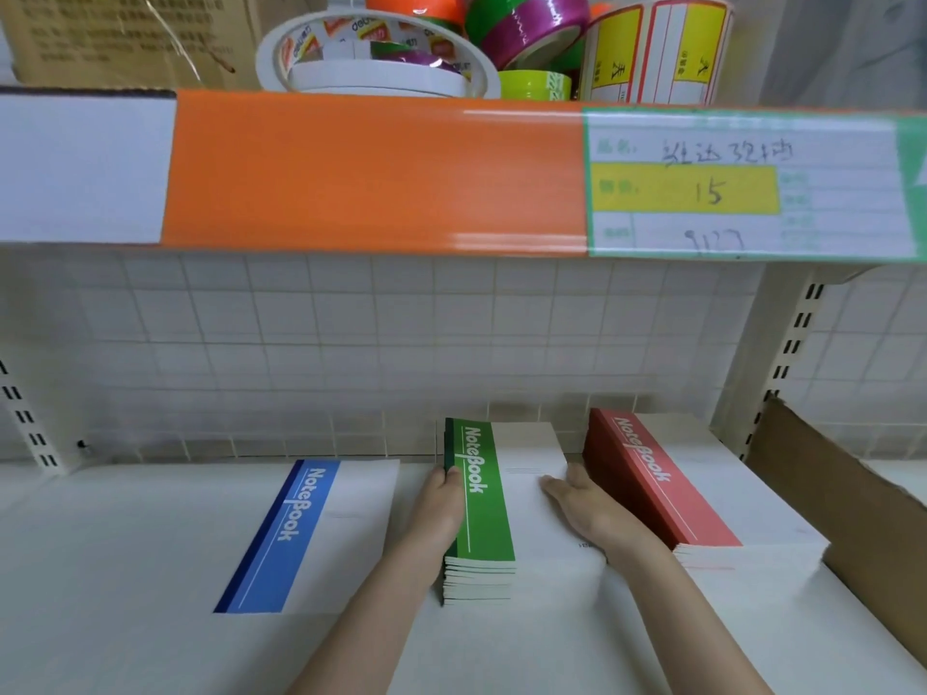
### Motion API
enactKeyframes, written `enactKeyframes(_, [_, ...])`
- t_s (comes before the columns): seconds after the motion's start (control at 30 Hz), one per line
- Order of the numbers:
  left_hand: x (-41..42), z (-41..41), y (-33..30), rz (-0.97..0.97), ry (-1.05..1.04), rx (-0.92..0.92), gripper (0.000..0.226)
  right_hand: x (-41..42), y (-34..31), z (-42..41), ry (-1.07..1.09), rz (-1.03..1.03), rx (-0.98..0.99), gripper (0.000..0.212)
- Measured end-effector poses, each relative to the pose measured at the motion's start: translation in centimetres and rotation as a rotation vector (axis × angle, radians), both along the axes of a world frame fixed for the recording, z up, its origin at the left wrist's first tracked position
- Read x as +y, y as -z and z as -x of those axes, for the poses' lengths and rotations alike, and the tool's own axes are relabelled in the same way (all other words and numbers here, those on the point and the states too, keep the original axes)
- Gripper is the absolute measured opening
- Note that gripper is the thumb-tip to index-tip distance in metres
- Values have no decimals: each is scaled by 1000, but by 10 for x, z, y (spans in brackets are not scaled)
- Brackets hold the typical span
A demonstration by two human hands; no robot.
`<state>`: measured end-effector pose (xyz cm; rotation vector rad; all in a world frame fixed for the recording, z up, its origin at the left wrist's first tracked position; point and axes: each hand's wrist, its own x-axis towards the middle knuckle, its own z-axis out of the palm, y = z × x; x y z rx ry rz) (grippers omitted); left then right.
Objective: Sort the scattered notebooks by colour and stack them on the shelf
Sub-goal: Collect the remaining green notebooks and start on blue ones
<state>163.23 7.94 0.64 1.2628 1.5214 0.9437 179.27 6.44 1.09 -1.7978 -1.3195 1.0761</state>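
Observation:
Three groups of notebooks lie on the white shelf [125, 569]. A blue notebook [321, 534] lies flat at the left. In the middle stands a stack of green notebooks [481, 499]. A stack of red notebooks [667, 494] sits at the right. My left hand [439, 509] presses against the green stack's left side, thumb on the top edge. My right hand [587, 509] rests flat on the white part of the green stack's top cover, its fingers straight, close beside the red stack.
An upper shelf with an orange front strip [371, 173] and a price label [747, 185] hangs overhead, carrying tape rolls [376, 57] and a carton [115, 37]. A brown cardboard sheet [842, 509] leans at the right. A tiled back wall [351, 333] closes the shelf.

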Motion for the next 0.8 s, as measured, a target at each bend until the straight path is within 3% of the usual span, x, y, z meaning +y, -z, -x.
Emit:
enactKeyframes(0.17, [0,8,-4,38,37,-41,37,-2,-4,-1,32,-5,21,50])
enactKeyframes(0.33, [-5,50,-10,-115,114,195,36,-11,-33,6,36,-225,-403,44])
enactKeyframes(0.5, [-12,105,-14,-223,129,404,34,-6,-47,61,-89,-362,-564,42])
enactKeyframes(0.67, [-24,178,-20,-242,44,502,21,2,-48,149,-274,-424,-607,36])
enactKeyframes(0.8, [-46,257,-24,-217,-17,602,33,-1,-47,230,-422,-430,-540,37])
